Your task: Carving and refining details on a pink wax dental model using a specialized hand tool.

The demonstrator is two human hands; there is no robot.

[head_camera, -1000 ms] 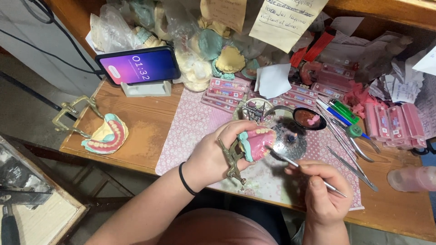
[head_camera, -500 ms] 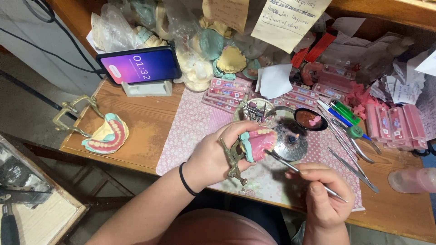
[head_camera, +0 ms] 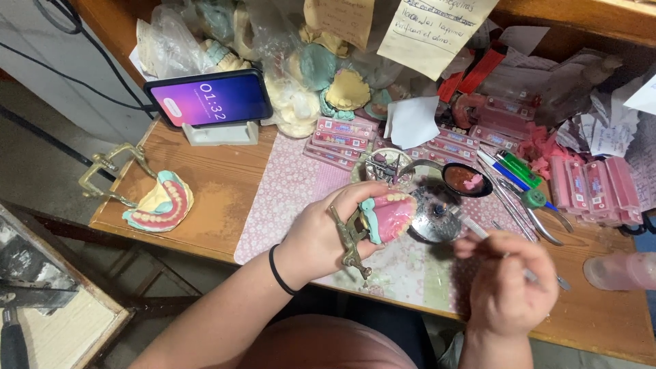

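My left hand (head_camera: 321, 236) grips a pink denture model with white teeth (head_camera: 389, 215), mounted on a brass articulator (head_camera: 350, 242). My right hand (head_camera: 509, 287) holds a thin metal instrument (head_camera: 471, 227), blurred with motion, its tip over a shiny metal spoon-like bowl (head_camera: 434, 222) just right of the denture. Both hands work above a pink flowered mat (head_camera: 294, 195) on the wooden bench.
A second denture on a brass articulator (head_camera: 157, 201) lies at the left. A phone on a stand (head_camera: 208, 102), plaster casts in bags (head_camera: 301, 75), pink tooth cards (head_camera: 342, 137), pliers and pens (head_camera: 526, 188), a small dark dish (head_camera: 467, 179) and a pink bottle (head_camera: 622, 270) crowd the bench.
My right hand has lifted and moved up and left, bringing the instrument tip to the metal bowl. My left hand and the denture stay put.
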